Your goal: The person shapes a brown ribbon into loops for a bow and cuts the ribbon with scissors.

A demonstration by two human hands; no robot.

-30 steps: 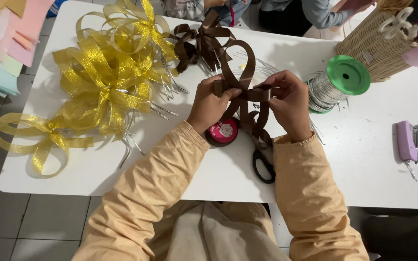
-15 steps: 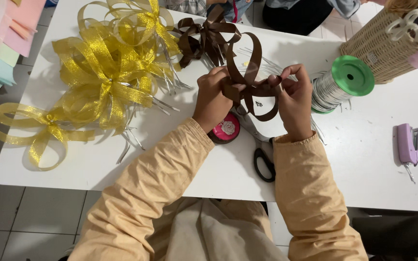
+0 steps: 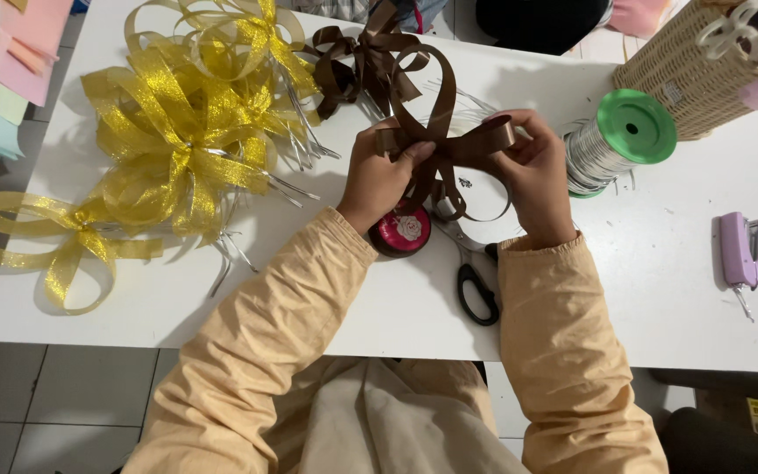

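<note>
A white rectangular table with rounded corners fills most of the view from above. Beneath it lies a floor of large grey tiles with thin pale seams. Even indoor light falls across the tabletop, casting soft shadows. Dark shapes sit beyond the far edge.

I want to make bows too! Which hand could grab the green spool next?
Probably the right hand: it pinches the brown ribbon right beside the green spool, while the left hand is farther away.

Satin-smooth brown ribbon — glittery gold mesh bows, woven wicker basket.
</note>
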